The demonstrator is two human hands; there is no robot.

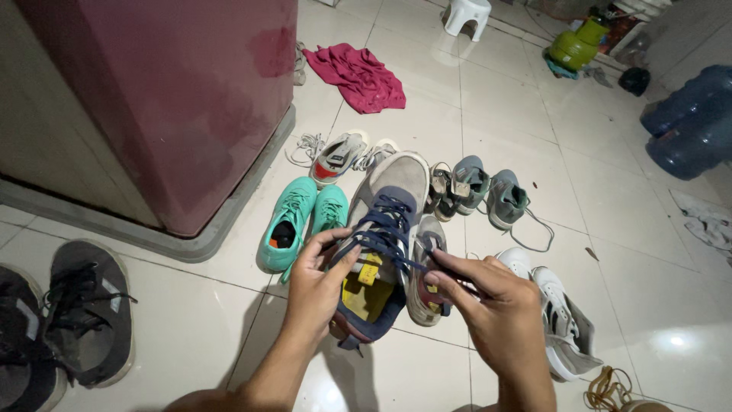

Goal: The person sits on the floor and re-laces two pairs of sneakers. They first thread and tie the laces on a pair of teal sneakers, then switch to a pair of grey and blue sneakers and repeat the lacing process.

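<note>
Above the white tiled floor (191,320) I hold a grey sneaker with navy laces (385,229), lifted in front of me with its toe pointing away and its yellow insole facing up. My left hand (316,286) wraps the shoe's near side, fingers curled round the collar and thumb pressed by the lace eyelets. My right hand (492,297) is pinched shut on the end of a navy lace (415,263), drawn taut from the shoe toward that hand. Just beneath the raised shoe, on the tiles, lies its grey partner (425,294) with the same yellow insole.

Left of these sits a pair of mint-green sneakers (293,221), side by side. Beyond them lie a white-and-red shoe (338,156) with loose laces and a pair of grey-teal shoes (488,194). By my right wrist a white high-top (560,320) leans on its side. At the far left edge lies a dark pair (76,313). A maroon cabinet (175,99) stands at my left, with a crumpled magenta cloth (358,76) on the floor past it. Farther off stand a white stool (467,15), a green gas cylinder (576,44) and blue water jugs (690,122).
</note>
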